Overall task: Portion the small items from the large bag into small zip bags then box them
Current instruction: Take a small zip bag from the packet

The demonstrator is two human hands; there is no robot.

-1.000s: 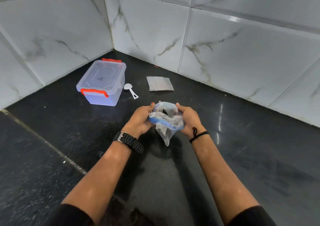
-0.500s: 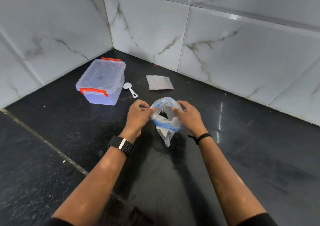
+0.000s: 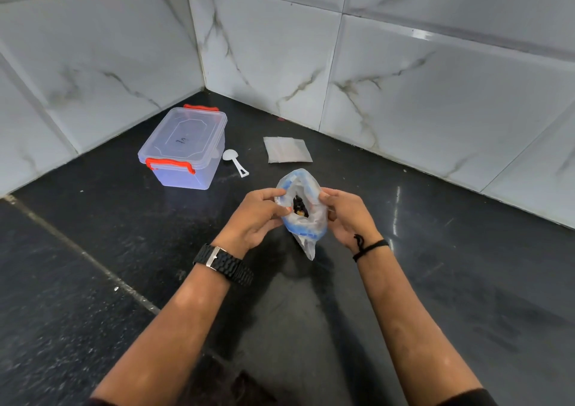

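I hold the large clear bag (image 3: 306,225) with a blue zip rim above the black counter, its mouth pulled wide. My left hand (image 3: 258,216) pinches the rim's left side and my right hand (image 3: 347,216) pinches the right side. Small dark items (image 3: 299,209) show deep inside the bag. A flat stack of small zip bags (image 3: 287,150) lies behind the bag near the wall. The clear plastic box (image 3: 186,147) with red clips stands shut at the back left.
A white plastic scoop (image 3: 234,160) lies between the box and the small zip bags. Marble-tiled walls close the corner behind. The black counter (image 3: 435,281) stretches out to the right and front; a seam line runs across its left part.
The bag's mouth, bunched between both hands a second ago, now stands pulled open wider, and the dark items inside show. Both hands stay on the rim.
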